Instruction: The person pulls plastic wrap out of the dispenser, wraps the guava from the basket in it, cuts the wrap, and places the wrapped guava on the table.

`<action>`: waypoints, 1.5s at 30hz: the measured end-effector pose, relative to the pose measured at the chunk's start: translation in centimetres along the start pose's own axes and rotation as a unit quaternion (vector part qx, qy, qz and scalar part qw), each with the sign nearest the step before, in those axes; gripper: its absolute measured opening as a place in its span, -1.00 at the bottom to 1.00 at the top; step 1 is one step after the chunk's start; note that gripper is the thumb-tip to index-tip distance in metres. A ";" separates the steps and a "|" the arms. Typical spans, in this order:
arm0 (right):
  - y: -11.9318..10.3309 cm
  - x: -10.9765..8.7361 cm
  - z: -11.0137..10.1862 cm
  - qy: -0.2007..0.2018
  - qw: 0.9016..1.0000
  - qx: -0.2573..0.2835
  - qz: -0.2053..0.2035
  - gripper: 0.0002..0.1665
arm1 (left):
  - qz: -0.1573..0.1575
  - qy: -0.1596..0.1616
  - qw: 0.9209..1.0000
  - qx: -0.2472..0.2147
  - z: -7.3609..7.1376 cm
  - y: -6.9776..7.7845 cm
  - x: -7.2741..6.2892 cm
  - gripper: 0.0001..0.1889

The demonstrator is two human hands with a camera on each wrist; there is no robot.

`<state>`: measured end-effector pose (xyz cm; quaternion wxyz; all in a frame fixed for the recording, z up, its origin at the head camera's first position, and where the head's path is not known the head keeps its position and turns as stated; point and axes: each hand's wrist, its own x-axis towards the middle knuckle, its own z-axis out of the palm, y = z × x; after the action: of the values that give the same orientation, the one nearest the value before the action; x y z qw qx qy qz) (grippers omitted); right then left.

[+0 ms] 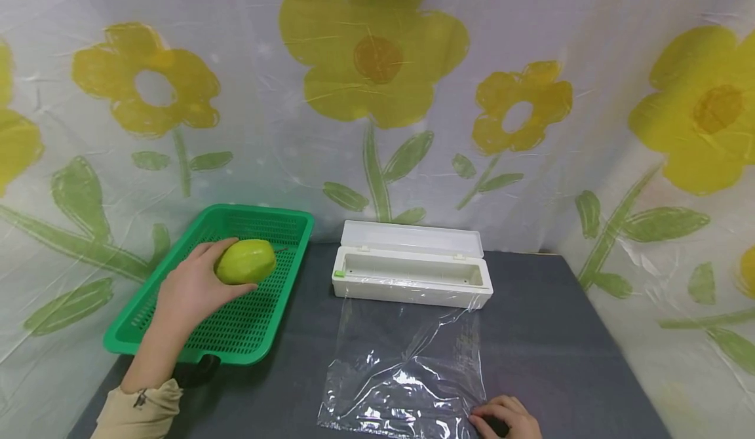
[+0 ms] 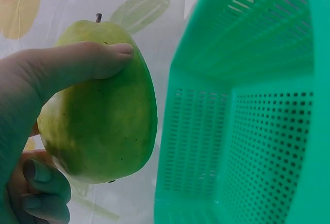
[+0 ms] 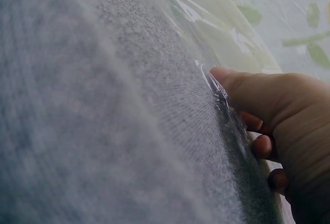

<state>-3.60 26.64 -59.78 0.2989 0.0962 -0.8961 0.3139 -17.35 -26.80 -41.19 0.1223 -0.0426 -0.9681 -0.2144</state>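
A green pear (image 1: 245, 262) with a thin dark stem is in my left hand (image 1: 197, 286), above the green basket (image 1: 268, 354). In the left wrist view my thumb lies across the upper part of the pear (image 2: 111, 126), its fingers behind. A clear sheet of plastic wrap (image 1: 407, 360) stretches from the white wrap dispenser (image 1: 413, 293) toward the front of the table, creased and shiny. My right hand (image 1: 508, 418) pinches its near right corner. In the right wrist view, thumb and fingertips hold the edge of the film (image 3: 209, 80).
The dispenser's lid (image 1: 413, 237) stands raised at the back. A dark grey cloth (image 1: 548, 334) covers the table. Behind rises a hanging sheet (image 1: 259, 157) printed with yellow flowers. Something black (image 1: 203, 368) sits at the basket's near edge, beside my left forearm.
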 end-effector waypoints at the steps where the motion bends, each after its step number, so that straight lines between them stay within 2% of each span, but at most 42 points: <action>1: 0.0 0.0 0.0 0.001 1.000 0.000 -0.001 -0.50 | 0.000 0.001 1.000 -0.001 0.0 0.0 0.0 0.01; 10: 0.4 0.0 0.0 0.008 1.000 0.002 -0.013 -0.48 | 0.007 0.028 1.000 -0.010 0.2 0.9 -0.4 -0.01; 18: 0.5 0.1 0.1 0.015 0.999 0.012 -0.040 -0.46 | 0.007 0.036 0.999 -0.014 0.3 1.8 -1.1 -0.02; 25: 0.4 0.0 0.2 0.011 1.000 0.008 -0.022 -0.48 | 0.011 0.040 0.999 -0.014 0.3 2.7 -1.5 -0.02; 33: 0.4 0.0 0.3 0.016 0.999 0.014 -0.032 -0.47 | 0.010 0.039 0.999 -0.014 1.0 3.3 -2.5 -0.03; 40: 0.4 -0.1 0.2 0.011 1.000 0.013 -0.017 -0.48 | 0.005 0.028 0.999 -0.021 1.5 4.2 -3.2 -0.01; 45: 0.4 -0.1 0.2 0.012 1.000 0.013 -0.016 -0.48 | 0.010 0.035 0.999 -0.023 1.5 4.9 -3.5 -0.02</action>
<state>-3.72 26.84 -60.14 0.3133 0.1110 -0.8867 0.3213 -13.62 -21.84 -41.46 0.1576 -0.0473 -0.9576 -0.2367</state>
